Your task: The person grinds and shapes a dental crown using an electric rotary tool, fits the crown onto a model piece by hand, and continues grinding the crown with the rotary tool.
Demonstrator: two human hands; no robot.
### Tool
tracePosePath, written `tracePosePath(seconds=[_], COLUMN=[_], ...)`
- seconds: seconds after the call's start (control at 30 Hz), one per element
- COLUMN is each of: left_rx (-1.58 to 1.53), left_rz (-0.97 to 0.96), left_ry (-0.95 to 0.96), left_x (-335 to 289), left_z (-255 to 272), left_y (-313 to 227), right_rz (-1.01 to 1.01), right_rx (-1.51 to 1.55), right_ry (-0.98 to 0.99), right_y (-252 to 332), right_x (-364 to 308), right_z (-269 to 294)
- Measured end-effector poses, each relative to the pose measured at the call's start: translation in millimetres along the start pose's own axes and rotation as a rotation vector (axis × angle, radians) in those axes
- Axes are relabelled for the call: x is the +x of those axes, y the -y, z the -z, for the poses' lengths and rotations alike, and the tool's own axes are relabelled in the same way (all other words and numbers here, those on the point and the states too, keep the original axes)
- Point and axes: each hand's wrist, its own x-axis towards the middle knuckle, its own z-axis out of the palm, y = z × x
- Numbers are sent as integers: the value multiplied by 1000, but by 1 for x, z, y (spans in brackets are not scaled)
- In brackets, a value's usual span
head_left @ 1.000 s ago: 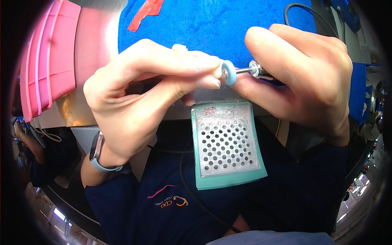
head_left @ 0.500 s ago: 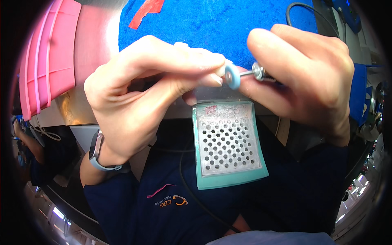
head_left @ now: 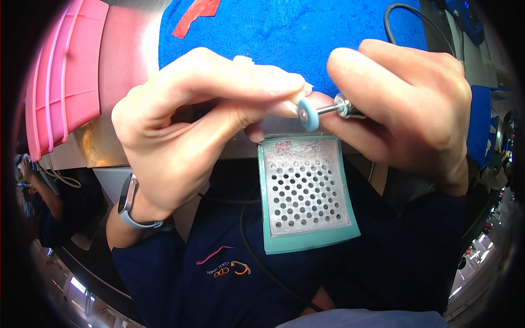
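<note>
Your left hand (head_left: 202, 126) is closed, thumb and fingertips pinched tight on a small pale piece (head_left: 249, 60), of which only a sliver shows above the knuckles at centre. What the piece is cannot be told.

Your right hand (head_left: 404, 109) is closed around a rotary handpiece (head_left: 350, 109); only its metal chuck and a short shaft show past the fingers. On the shaft's left end sits a small light-blue polishing wheel (head_left: 307, 113), its face right at your left fingertips, touching or nearly touching the pinched piece; contact itself is hidden.

Just near of both hands sits a teal tray (head_left: 311, 240) with a perforated metal plate (head_left: 303, 188) set inside it. The plate carries pale dust and a few pinkish flecks at its far edge; nothing else lies in the tray.

A blue towel (head_left: 295, 27) covers the bench on the far side, with a red strip (head_left: 197, 13) lying on it at far left. A black cable (head_left: 399, 16) curves over the towel at far right. Pink trays (head_left: 65, 76), stacked, stand at the left. A grey band (head_left: 128, 199) wraps your left wrist.
</note>
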Motion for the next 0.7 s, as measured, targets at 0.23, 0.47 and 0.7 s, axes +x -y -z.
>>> tracePosePath(seconds=[0.23,0.47,0.7], left_rx=[-11,15,52], left_rz=[46,11,26], left_ry=[-60,-4,9], left_x=[1,2,1], left_z=[-2,2,3], left_y=[-3,-4,-4], right_rz=[-59,-80,-87], right_rx=[53,139,226], right_ry=[-48,3,-4], right_y=[-5,-4,-3], right_x=[3,6,5], right_z=[3,6,2])
